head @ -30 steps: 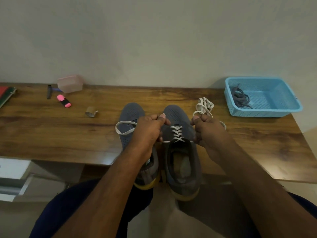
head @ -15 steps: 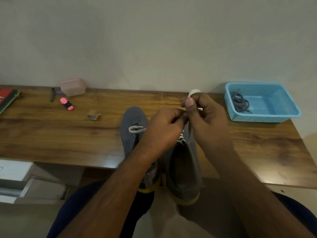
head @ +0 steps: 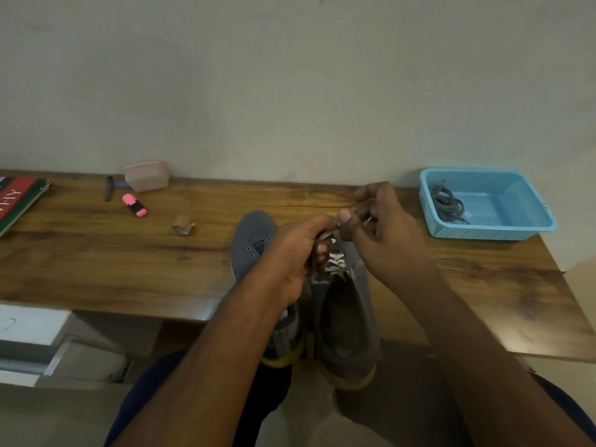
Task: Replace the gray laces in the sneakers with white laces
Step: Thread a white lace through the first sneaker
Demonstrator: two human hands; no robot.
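At the far left edge of your wooden table (head: 96, 253) lies a red and green book (head: 19, 198), partly cut off by the view. Next along, near the wall, there is a dark pen (head: 109, 188), a pink lidded box (head: 146, 175), a pink highlighter (head: 134, 205) just in front of them, and a small roll of tape (head: 182, 224) a little further right.

At the middle, two gray sneakers stand side by side, toes on the table and heels hanging over its near edge above your lap. The left sneaker (head: 254, 243) shows bare eyelets. Your left hand (head: 296, 253) reaches in from below, forearm crossing that shoe's heel, fingers curled and pinching a strand of the white lace (head: 335, 261) over the right sneaker (head: 348, 317). The lace crisscrosses through that shoe's eyelets just below your knuckles.

Your right hand (head: 383, 230) comes in from the lower right, wrist raised, thumb and forefinger pinched together on the lace right beside your left fingertips; the other fingers are bent and lifted above. The two hands nearly touch over the shoe's tongue.

Further right, near the table's end, a blue mesh basket (head: 516, 227) holds the bundled gray laces (head: 448, 204) in its left part, well apart from your hands
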